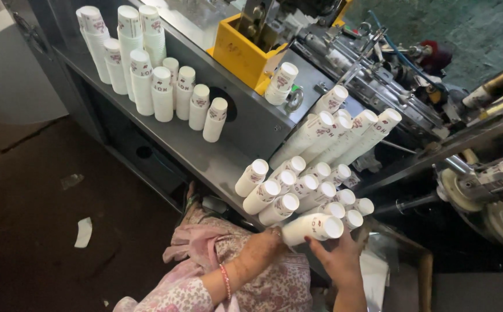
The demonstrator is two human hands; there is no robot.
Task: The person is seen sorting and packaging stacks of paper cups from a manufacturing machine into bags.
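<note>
At far left, dark floor (37, 231) with a scrap of white paper (82, 232). Along the grey metal shelf (165, 136), upright stacks of nested paper cups (141, 81), mouths down, ranked in rows so as to stand without rolling. Behind them, yellow guard box (241, 49) on the cup-forming machine (344, 63), with a short stack just beside its outlet. At centre, lying stacks (303, 185) piled side by side at the shelf's edge, open mouths toward the camera, longer ones leaning above against the machine frame. At bottom centre, left hand (263, 247), henna-marked, red bangle at the wrist, closed around the base end of one lying stack of cups (312, 227), apparently steadying it. Just to the right, right hand (339, 259), fingers half spread and cupped beneath the mouth end of the same stack, touching it from below; full grip not discernible. Held stack level, close before the pile, near the lap. At far right, rollers and a paper reel (494, 214).
</note>
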